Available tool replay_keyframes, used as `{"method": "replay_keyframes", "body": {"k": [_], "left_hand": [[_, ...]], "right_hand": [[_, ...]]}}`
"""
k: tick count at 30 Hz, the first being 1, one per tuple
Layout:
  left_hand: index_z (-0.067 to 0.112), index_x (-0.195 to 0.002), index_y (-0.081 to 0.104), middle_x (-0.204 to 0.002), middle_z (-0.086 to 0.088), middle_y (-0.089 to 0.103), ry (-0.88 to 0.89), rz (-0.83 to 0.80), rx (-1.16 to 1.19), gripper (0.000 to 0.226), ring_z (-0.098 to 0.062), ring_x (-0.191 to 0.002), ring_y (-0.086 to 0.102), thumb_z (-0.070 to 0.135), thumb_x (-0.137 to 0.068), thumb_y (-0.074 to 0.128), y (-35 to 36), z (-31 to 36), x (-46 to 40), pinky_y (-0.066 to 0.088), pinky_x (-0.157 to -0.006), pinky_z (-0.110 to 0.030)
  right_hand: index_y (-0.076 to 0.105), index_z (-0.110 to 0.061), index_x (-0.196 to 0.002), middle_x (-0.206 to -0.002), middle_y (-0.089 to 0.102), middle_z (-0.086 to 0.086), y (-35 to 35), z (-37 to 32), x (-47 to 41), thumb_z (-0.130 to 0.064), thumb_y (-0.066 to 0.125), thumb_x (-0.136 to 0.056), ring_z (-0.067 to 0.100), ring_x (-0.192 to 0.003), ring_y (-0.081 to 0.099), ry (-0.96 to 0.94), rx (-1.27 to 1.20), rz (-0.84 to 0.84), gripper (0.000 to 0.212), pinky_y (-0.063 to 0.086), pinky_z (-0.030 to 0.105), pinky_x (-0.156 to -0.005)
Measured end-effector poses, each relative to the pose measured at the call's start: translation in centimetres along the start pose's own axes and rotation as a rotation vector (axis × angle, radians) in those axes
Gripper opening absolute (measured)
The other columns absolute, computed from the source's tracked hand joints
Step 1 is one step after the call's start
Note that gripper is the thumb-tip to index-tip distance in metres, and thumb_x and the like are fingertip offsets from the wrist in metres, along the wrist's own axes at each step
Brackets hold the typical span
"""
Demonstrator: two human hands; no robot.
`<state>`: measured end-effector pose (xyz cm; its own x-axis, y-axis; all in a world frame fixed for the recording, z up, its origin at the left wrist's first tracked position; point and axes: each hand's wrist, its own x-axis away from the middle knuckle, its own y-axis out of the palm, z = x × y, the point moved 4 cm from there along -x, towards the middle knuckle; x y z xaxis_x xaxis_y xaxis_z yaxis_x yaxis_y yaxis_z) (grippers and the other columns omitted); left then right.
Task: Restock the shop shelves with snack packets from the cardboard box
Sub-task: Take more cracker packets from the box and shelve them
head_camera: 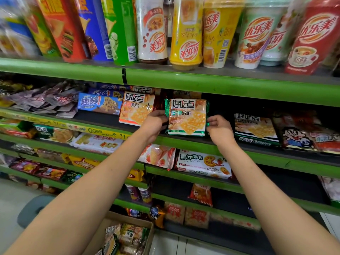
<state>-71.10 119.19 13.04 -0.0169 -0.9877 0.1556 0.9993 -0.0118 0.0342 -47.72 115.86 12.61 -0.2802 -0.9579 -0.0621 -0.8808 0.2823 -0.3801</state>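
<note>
On the second shelf (pixel 230 144) from the top: one green-edged biscuit packet (pixel 187 116), stood upright between an orange packet (pixel 135 109) and a flat-lying packet (pixel 254 128). Left hand (pixel 153 124) and right hand (pixel 219 128) pinch its side edges. Step: placement (probably final squaring). Next: release, then reach down to the cardboard box (pixel 127 234).

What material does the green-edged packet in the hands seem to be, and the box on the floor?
Green-edged packet: apparently glossy plastic film with metallic foil edges; it glints and crinkles. Both the left hand and right hand grip it. Box: matte brown cardboard, judging by its dull tan wall.
</note>
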Motion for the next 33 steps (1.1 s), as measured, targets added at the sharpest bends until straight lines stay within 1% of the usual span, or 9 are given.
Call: {"method": "replay_keyframes", "body": {"k": [3, 7, 11, 13, 16, 20, 23, 28, 33], "left_hand": [[0.000, -0.123, 0.053, -0.117, -0.015, 0.062, 0.006, 0.009, -0.018, 0.031, -0.027, -0.111, 0.057, -0.009, -0.094, 0.048, 0.0, 0.2, 0.2, 0.050, -0.092, -0.034], [-0.002, -0.130, 0.049, -0.108, -0.010, 0.059, 0.023, 0.008, -0.060, 0.037, -0.024, -0.108, 0.055, -0.009, -0.094, 0.048, 0.2, 0.2, 0.4, 0.049, -0.092, -0.033], [0.004, -0.125, 0.050, -0.105, -0.006, 0.058, 0.048, 0.007, -0.081, 0.033, -0.020, -0.103, 0.056, -0.007, -0.094, 0.049, 0.2, 0.3, 0.5, 0.050, -0.089, -0.031], [0.006, -0.121, 0.050, -0.100, -0.004, 0.057, 0.058, 0.014, -0.086, 0.028, -0.018, -0.100, 0.056, -0.006, -0.095, 0.050, 0.3, 0.3, 0.6, 0.051, -0.086, -0.028], [0.007, -0.117, 0.050, -0.097, -0.004, 0.057, 0.079, 0.015, -0.100, 0.026, -0.019, -0.100, 0.056, -0.006, -0.095, 0.050, 0.3, 0.4, 0.7, 0.052, -0.082, -0.026], [0.010, -0.114, 0.051, -0.096, -0.001, 0.058, 0.124, 0.026, -0.169, 0.023, -0.018, -0.097, 0.056, -0.004, -0.095, 0.051, 0.5, 0.8, 1.0, 0.049, -0.081, -0.026], [0.012, -0.111, 0.052, -0.094, 0.001, 0.057, 0.183, 0.057, -0.265, 0.020, -0.011, -0.087, 0.053, 0.000, -0.095, 0.053, 0.4, 1.2, 1.2, 0.042, -0.077, -0.023], [0.005, -0.115, 0.055, -0.082, 0.000, 0.056, 0.179, 0.077, -0.269, 0.021, -0.013, -0.069, 0.055, -0.001, -0.095, 0.057, -0.1, 1.7, 1.3, 0.041, -0.051, -0.018], [0.004, -0.106, 0.060, -0.075, -0.002, 0.057, 0.219, 0.159, -0.262, 0.018, -0.015, -0.067, 0.057, -0.003, -0.089, 0.064, -0.5, 3.3, 1.3, 0.044, -0.052, -0.023]], "right_hand": [[0.058, -0.020, -0.100, -0.092, 0.058, -0.004, -0.1, 0.2, -0.2, 0.008, 0.053, -0.088, 0.022, -0.095, 0.059, 0.017, -0.013, -0.006, 0.031, 0.053, 0.039, -0.087], [0.058, -0.022, -0.098, -0.094, 0.060, -0.002, -0.2, 0.4, -0.2, 0.008, 0.051, -0.088, 0.022, -0.095, 0.060, 0.020, -0.019, 0.001, 0.032, 0.054, 0.041, -0.088], [0.057, -0.021, -0.099, -0.096, 0.060, -0.001, -0.3, 0.4, -0.2, 0.009, 0.049, -0.088, 0.022, -0.095, 0.060, 0.028, -0.026, -0.001, 0.033, 0.054, 0.040, -0.085], [0.057, -0.022, -0.098, -0.094, 0.058, -0.003, -0.3, 0.4, -0.2, 0.009, 0.049, -0.089, 0.018, -0.090, 0.058, 0.029, -0.034, -0.004, 0.034, 0.055, 0.035, -0.075], [0.055, -0.027, -0.089, -0.093, 0.056, -0.005, -0.3, 0.1, 0.0, 0.010, 0.047, -0.090, 0.014, -0.084, 0.055, 0.028, -0.047, -0.003, 0.037, 0.047, 0.021, -0.057], [0.053, -0.026, -0.084, -0.097, 0.054, -0.003, -0.4, -0.1, 0.1, 0.012, 0.046, -0.089, 0.015, -0.082, 0.055, 0.045, -0.052, 0.002, 0.040, 0.046, 0.016, -0.046], [0.054, -0.024, -0.083, -0.099, 0.052, -0.002, -0.4, -0.1, 0.0, 0.013, 0.046, -0.089, 0.016, -0.085, 0.055, 0.071, -0.068, 0.014, 0.039, 0.049, 0.017, -0.046], [0.055, -0.021, -0.082, -0.097, 0.054, 0.000, -0.4, -0.1, 0.1, 0.014, 0.047, -0.090, 0.015, -0.084, 0.055, 0.070, -0.094, 0.041, 0.037, 0.051, 0.017, -0.048], [0.057, -0.020, -0.077, -0.094, 0.058, 0.003, -0.4, 0.0, 0.2, 0.013, 0.043, -0.091, 0.016, -0.084, 0.060, 0.034, -0.140, 0.133, 0.038, 0.055, 0.024, -0.056]]}}
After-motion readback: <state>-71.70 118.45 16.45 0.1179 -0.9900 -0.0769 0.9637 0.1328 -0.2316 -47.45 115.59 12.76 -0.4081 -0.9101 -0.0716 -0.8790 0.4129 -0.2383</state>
